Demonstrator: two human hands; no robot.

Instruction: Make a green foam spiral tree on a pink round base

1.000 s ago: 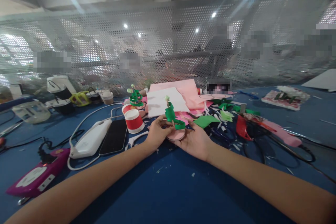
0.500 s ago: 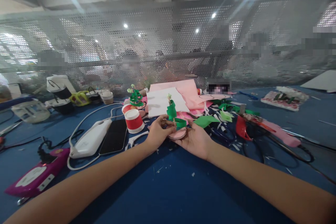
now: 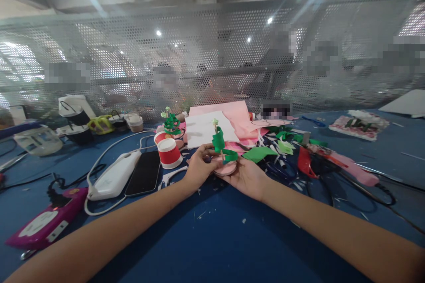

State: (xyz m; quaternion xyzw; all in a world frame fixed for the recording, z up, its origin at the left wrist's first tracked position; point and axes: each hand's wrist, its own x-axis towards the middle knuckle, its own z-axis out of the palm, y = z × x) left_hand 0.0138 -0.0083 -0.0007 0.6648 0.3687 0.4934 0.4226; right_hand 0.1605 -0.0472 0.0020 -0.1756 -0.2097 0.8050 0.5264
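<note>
Between my hands is a small paper tree [image 3: 218, 139], a curled green paper strip on a thin stick with a pale yellow-green top. It rises from a round pink base [image 3: 226, 169]. My left hand [image 3: 201, 167] pinches the left side of the base with thumb and fingers. From the right, my right hand [image 3: 249, 178] holds the base's edge, its fingers partly hidden underneath. A loose green paper piece [image 3: 259, 154] lies just beyond the right hand. Behind the tree are a white sheet [image 3: 206, 130] and pink sheets [image 3: 229, 109].
Left of my hands are red-and-white paper cups [image 3: 170, 154], a similar green paper tree [image 3: 171, 124], a phone [image 3: 143, 173], a white power bank [image 3: 116, 175] and a purple power strip [image 3: 49, 221]. On the right lie paper scraps and a pink glue gun [image 3: 355, 169]. A perforated metal screen [image 3: 212, 53] stands behind.
The paper tree has shifted very slightly to the right, and its green strip's lower loop sits a little differently. Both hands keep nearly the same place and grip.
</note>
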